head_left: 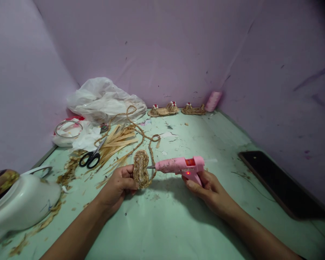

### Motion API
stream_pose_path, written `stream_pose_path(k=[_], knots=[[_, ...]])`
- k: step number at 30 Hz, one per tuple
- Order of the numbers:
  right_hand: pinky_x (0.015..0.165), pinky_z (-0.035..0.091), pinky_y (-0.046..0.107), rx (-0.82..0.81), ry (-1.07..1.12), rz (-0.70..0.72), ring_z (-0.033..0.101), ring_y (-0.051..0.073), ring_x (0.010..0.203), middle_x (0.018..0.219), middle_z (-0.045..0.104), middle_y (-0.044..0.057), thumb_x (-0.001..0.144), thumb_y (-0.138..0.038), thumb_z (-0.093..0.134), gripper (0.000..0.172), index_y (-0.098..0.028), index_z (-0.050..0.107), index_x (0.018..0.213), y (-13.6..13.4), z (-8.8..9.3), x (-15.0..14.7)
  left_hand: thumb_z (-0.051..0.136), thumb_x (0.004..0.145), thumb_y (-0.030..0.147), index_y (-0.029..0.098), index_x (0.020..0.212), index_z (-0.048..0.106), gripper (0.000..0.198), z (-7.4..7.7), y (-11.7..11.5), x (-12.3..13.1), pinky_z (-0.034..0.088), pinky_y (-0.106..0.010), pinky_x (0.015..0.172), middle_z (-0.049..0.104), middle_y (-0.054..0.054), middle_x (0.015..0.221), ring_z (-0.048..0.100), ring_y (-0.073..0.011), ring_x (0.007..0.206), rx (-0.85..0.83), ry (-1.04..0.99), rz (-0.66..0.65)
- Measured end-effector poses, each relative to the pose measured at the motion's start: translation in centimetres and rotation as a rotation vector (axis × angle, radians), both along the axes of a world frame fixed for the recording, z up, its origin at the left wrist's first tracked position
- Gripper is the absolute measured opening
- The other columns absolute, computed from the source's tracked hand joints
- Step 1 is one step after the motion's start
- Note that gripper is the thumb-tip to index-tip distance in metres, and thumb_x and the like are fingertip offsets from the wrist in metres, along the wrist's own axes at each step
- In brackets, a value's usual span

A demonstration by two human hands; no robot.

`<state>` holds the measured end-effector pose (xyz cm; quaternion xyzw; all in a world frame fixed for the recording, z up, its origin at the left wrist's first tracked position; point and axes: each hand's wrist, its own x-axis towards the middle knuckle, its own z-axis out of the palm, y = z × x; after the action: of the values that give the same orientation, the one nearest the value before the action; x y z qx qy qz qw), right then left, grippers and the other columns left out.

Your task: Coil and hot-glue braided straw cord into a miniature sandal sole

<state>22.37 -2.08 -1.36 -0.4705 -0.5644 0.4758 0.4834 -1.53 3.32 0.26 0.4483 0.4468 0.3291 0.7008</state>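
At lower centre, the left hand (121, 186) pinches a tan, oblong coil of braided straw (141, 169) upright — seemingly to face the metal nozzle (151, 167); the right hand (209, 189) clasps the pink plastic glue gun (176, 165) level.

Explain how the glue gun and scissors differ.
The glue gun is pink; the scissors are black-handled. The right hand grips the glue gun, while the scissors lie unheld. The glue gun points left; the scissors point mostly forward. Both are tools.
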Motion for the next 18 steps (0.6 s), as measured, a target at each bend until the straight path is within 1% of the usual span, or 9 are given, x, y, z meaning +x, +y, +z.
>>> stream_pose_path(k=[3,8,15,18], knots=[[0.048,0.030,0.023,-0.002,0.022,-0.009,0.034,0.009,0.053,0.062,0.041,-0.004,0.078,-0.038,0.061,0.021,-0.018,0.054,0.072,-0.09,-0.11,0.03,0.060,0.046,0.012,0.013,0.063,0.062,0.017,-0.06,0.01,-0.02,0.027,-0.019,0.041,0.056,0.001,0.054,0.039,-0.0066,0.045,0.006,0.006,-0.010],[0.048,0.029,0.023,-0.014,0.014,-0.033,0.033,0.010,0.053,0.061,0.039,-0.004,0.076,-0.042,0.062,0.024,-0.019,0.055,0.075,-0.15,-0.19,0.07,0.059,0.045,0.012,0.012,0.067,0.065,0.022,-0.01,0.03,0.08,0.027,-0.020,0.041,0.057,0.000,0.057,0.040,-0.0077,0.047,0.014,0.016,-0.014],[0.049,0.029,0.023,-0.013,0.008,-0.043,0.034,0.011,0.054,0.062,0.040,-0.004,0.076,-0.041,0.062,0.023,-0.018,0.056,0.076,0.02,-0.54,0.22,0.060,0.045,0.013,0.012,0.065,0.065,0.021,0.23,0.01,0.09,0.026,-0.020,0.040,0.057,0.000,0.055,0.039,-0.0071,0.046,0.021,0.030,-0.018],[0.049,0.029,0.023,-0.015,0.020,-0.059,0.035,0.010,0.055,0.063,0.041,-0.003,0.077,-0.040,0.062,0.023,-0.018,0.057,0.080,-0.02,-0.72,0.26,0.060,0.044,0.014,0.012,0.065,0.066,0.022,0.32,-0.06,0.12,0.026,-0.019,0.040,0.057,0.000,0.055,0.039,-0.0068,0.045,0.012,0.032,-0.018]])
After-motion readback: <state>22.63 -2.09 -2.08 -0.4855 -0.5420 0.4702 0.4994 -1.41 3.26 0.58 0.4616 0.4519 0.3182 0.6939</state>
